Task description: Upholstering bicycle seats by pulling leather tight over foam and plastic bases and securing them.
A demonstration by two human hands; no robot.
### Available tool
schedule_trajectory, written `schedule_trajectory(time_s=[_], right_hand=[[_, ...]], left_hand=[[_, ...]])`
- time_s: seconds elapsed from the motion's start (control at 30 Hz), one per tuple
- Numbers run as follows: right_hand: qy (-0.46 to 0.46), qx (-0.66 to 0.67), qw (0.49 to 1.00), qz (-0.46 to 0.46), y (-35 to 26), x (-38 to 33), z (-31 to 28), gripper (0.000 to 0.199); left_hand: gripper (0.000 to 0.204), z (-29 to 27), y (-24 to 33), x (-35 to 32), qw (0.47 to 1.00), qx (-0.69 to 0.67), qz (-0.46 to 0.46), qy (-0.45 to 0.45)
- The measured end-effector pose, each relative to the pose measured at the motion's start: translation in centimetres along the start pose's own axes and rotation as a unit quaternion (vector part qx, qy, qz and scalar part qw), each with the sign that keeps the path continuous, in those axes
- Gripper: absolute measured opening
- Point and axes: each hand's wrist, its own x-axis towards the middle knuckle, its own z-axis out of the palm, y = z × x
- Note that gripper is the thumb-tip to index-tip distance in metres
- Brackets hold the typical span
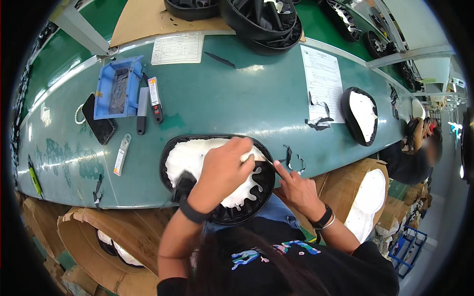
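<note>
Black-and-white shell (241,194) overhangs the table's (217,98) near edge, my left hand (223,170) over it, right hand (297,190) at its rim (268,184); I cannot tell whether either grip is closed. Advised: brace the shell, work the rim slowly, unforced.

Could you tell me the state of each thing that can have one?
Left hand, resting on the central piece.
Right hand, closed on a thin tool.
Central piece, white side up.
Blue tray, open, dark pieces inside.
Black phone, lying flat.
Left carton, open, padded pieces inside.
Right carton, open, white pieces inside.
Black shells, stacked.
Green cutter, lying; blade unclear.
</note>
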Motion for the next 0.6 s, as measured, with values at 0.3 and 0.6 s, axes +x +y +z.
schedule_trajectory(time_s=[0.3, 0.6], right_hand=[[0.025, 0.070, 0.997, 0.036, -1.2, -3.2, 2.7, 0.065], [0.037, 0.006, 0.999, -0.005, 0.4, 3.5, -1.1, 0.059]], left_hand=[[0.025, 3.5, -4.0, 2.9, 0.969, -0.200, 0.103, -0.100], [0.018, 1.4, -1.6, 4.6, 0.992, 0.077, 0.096, -0.028]])
